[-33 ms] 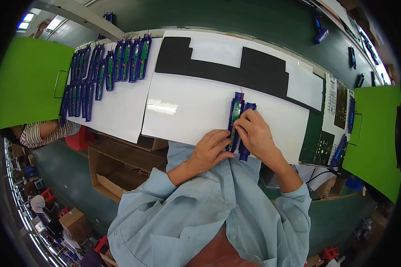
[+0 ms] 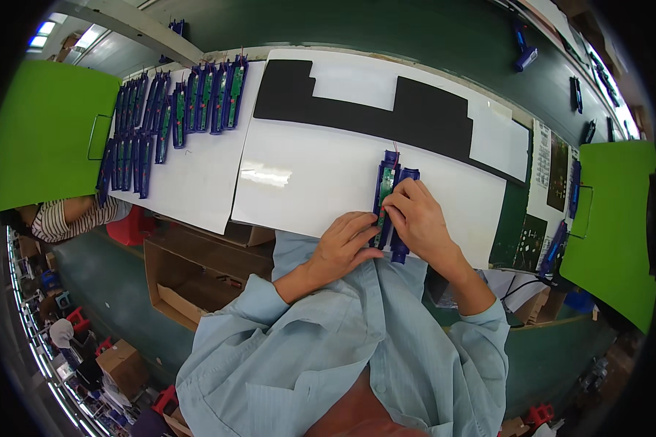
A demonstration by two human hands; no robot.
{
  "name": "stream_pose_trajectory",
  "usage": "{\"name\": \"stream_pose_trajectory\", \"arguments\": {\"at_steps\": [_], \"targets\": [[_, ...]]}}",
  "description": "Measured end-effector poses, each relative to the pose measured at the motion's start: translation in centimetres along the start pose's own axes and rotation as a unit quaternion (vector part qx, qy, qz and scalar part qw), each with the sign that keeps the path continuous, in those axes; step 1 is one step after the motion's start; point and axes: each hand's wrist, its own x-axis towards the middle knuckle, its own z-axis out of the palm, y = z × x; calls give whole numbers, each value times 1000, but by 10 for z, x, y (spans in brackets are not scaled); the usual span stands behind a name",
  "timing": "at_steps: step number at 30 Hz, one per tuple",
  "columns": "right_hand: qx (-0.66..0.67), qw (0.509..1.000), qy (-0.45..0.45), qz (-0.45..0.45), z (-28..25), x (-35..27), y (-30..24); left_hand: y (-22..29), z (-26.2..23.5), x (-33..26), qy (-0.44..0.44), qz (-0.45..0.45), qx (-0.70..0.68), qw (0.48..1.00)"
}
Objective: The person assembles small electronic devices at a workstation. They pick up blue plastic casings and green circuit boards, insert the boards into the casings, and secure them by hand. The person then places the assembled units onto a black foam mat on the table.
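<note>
While the left hand (image 2: pixel 346 237), half curled with its thumb apart, touches the lower end of a blue case (image 2: pixel 391 158) on the near side of the black mat (image 2: pixel 342 116), the right hand (image 2: pixel 417 215) bunches its fingers over the green board (image 2: pixel 386 182) inside; whether they grip anything, I cannot tell. Left of the mat, rows of blue cases (image 2: pixel 220 98) hold more boards (image 2: pixel 235 95); lower, an open cardboard box (image 2: pixel 189 251) sits.
</note>
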Motion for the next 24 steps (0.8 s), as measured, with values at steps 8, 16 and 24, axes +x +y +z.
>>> {"name": "stream_pose_trajectory", "arguments": {"at_steps": [8, 16, 24], "targets": [[-15, 1000, -25, -8, -1, 1, -5, 0, 2, 0, 6, -3, 15, 1000], [-64, 994, -70, -62, -6, 5, -4, 0, 3, 2, 8, 7, 29, 1000], [-102, 982, -93, -129, -7, 4, -1, 3, 5, 2, 9, 14, 58, 998]]}}
